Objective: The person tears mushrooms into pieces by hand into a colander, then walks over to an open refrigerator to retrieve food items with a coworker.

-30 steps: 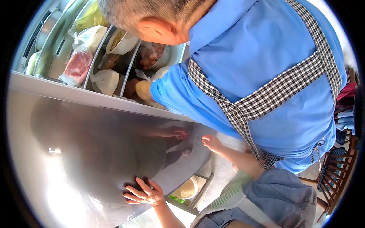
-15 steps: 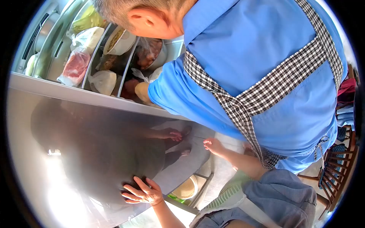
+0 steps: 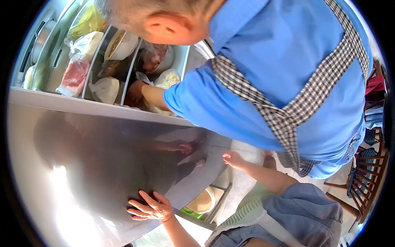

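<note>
My left hand (image 3: 153, 210) rests with spread fingers against the shiny grey front panel (image 3: 111, 152) of the open drawer. It holds nothing. My right hand (image 3: 233, 159) hangs in the air to the right of the panel, fingers loosely bent and nothing visible in them. Above the panel, a co-worker's hand (image 3: 135, 91) reaches into the right compartment of the drawer, its fingers partly hidden. Beside that wrist lies a plastic bag with pale contents (image 3: 168, 79). Nearby are a white bowl of food (image 3: 121, 45), a bag of pink meat (image 3: 74, 76) and a white bag (image 3: 106, 89).
The co-worker in a blue shirt (image 3: 263, 74) and checked apron straps leans over the drawer, filling the upper right. Below, a lower open compartment holds a round tan container (image 3: 201, 201). A wooden chair (image 3: 366, 177) stands at the far right.
The co-worker has shifted slightly right, and more of the reaching hand and the pale bag shows. My left hand stays on the panel, and my right hand hardly moves.
</note>
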Motion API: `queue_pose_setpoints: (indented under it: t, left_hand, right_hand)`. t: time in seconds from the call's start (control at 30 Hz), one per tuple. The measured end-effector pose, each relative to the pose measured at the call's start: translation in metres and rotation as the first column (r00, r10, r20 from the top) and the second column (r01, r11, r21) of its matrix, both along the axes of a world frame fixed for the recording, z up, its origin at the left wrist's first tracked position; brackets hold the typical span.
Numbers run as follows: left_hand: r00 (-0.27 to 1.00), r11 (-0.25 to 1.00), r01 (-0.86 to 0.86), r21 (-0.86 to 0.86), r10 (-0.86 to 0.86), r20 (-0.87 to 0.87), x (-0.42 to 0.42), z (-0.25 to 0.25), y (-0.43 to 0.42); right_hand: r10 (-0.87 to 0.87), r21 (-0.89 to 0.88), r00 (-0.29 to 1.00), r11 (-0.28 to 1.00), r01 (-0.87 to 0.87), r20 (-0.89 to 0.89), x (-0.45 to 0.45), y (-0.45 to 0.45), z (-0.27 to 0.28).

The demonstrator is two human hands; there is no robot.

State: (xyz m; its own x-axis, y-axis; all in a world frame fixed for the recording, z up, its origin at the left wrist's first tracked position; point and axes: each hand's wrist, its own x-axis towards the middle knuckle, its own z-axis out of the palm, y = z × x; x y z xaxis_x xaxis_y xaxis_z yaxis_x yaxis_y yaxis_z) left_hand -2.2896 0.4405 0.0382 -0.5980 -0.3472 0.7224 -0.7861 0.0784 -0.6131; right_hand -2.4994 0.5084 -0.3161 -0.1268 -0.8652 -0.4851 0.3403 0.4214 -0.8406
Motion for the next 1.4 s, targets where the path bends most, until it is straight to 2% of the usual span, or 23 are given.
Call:
queue_pose_setpoints:
  t: [0.3,0.4,0.53,0.7,0.83,0.93,0.97,1.0,1.03,1.1,1.13,1.17,1.23,1.3,1.4]
  left_hand:
    - [1.0,1.0,-0.004,0.002,0.004,0.009,0.0,0.0,0.0]
    - [1.0,1.0,-0.002,-0.007,0.002,0.017,-0.002,0.002,-0.001]
    - [0.999,1.0,-0.012,-0.016,0.012,0.032,0.0,0.0,-0.003]
    - [0.999,1.0,-0.014,-0.021,0.015,0.044,-0.001,0.001,-0.002]
    - [0.998,0.999,-0.036,-0.026,0.038,0.05,0.001,0.0,-0.003]
    - [0.998,0.999,-0.049,-0.019,0.05,0.041,0.002,-0.001,-0.002]
    - [0.999,0.999,-0.038,-0.015,0.038,0.039,0.003,-0.001,-0.002]
    - [0.999,0.998,-0.043,-0.036,0.044,0.028,0.002,-0.001,-0.003]
    - [0.999,0.999,-0.036,-0.033,0.037,0.03,0.002,-0.001,-0.003]
    - [0.999,0.999,-0.046,-0.025,0.047,0.027,0.0,0.0,-0.001]
    - [0.999,0.998,-0.051,-0.045,0.051,0.011,0.0,-0.001,0.0]
    - [0.999,0.999,-0.047,-0.02,0.048,0.018,0.002,-0.002,0.0]
    - [0.999,0.999,-0.035,0.013,0.035,0.004,0.004,-0.004,0.001]
    - [1.0,1.0,-0.025,0.013,0.025,-0.015,0.004,-0.001,0.0]
    - [0.999,0.999,-0.007,0.046,0.009,-0.044,0.005,-0.002,0.003]
  right_hand:
    - [0.024,0.082,0.997,0.996,-0.018,-0.071,0.0,0.018,0.001]
    - [-0.005,0.112,1.0,0.994,0.006,-0.009,0.003,0.023,0.0]
    - [0.001,0.167,1.0,0.986,0.003,-0.022,0.007,0.033,-0.007]
    - [0.083,0.181,0.989,0.982,-0.06,-0.122,0.016,0.048,-0.034]
    - [0.039,0.134,0.995,0.991,-0.026,-0.095,0.028,0.054,-0.064]
    - [0.051,0.1,0.98,0.994,-0.032,-0.191,0.031,0.051,-0.075]
    - [-0.022,0.116,0.998,0.993,0.015,0.062,0.027,0.053,-0.076]
    - [-0.094,0.145,0.946,0.988,0.051,0.311,0.025,0.055,-0.075]
    - [-0.082,0.124,0.949,0.991,0.046,0.304,0.024,0.054,-0.074]
    - [-0.095,0.165,0.9,0.986,0.026,0.426,0.02,0.051,-0.068]
    - [-0.083,0.144,0.906,0.989,0.025,0.415,0.019,0.048,-0.063]
    - [0.106,0.057,0.969,0.991,-0.121,0.222,0.014,0.048,-0.052]
    - [0.279,-0.003,0.96,0.96,-0.279,-0.014,0.001,0.045,-0.028]
    - [0.183,0.255,0.969,0.941,-0.222,0.169,-0.004,0.04,0.01]
    - [0.144,0.314,0.963,0.925,-0.213,0.227,-0.009,0.036,0.013]
